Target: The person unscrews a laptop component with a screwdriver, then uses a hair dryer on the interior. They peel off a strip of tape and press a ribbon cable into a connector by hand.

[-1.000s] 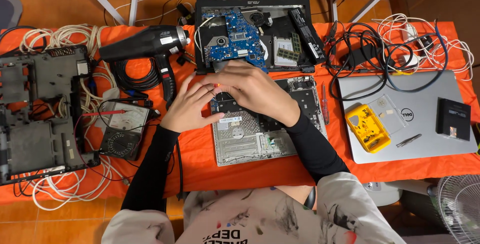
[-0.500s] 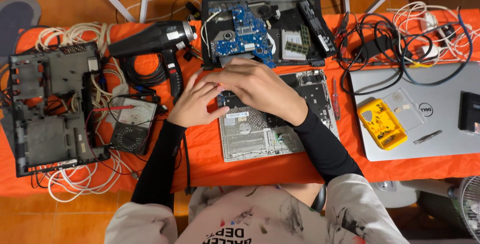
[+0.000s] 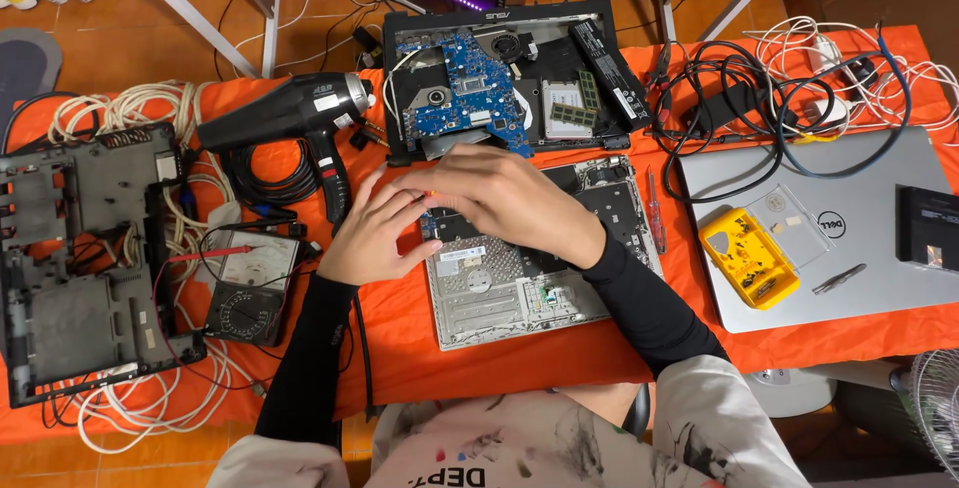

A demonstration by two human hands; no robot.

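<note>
Both hands work at the far left corner of a flat silver laptop base (image 3: 519, 283) lying open on the orange cloth (image 3: 400, 348). The left hand (image 3: 375, 233) rests curled at the base's left edge; the right hand (image 3: 504, 198) lies over it, fingers bent. A small orange tip shows between them; whether either hand grips it cannot be told. A white rectangular label (image 3: 465, 253) sits on the perforated metal plate. Far: a black chassis holding a blue circuit board (image 3: 465, 93). Right: a yellow plastic case (image 3: 747, 256), lid open.
</note>
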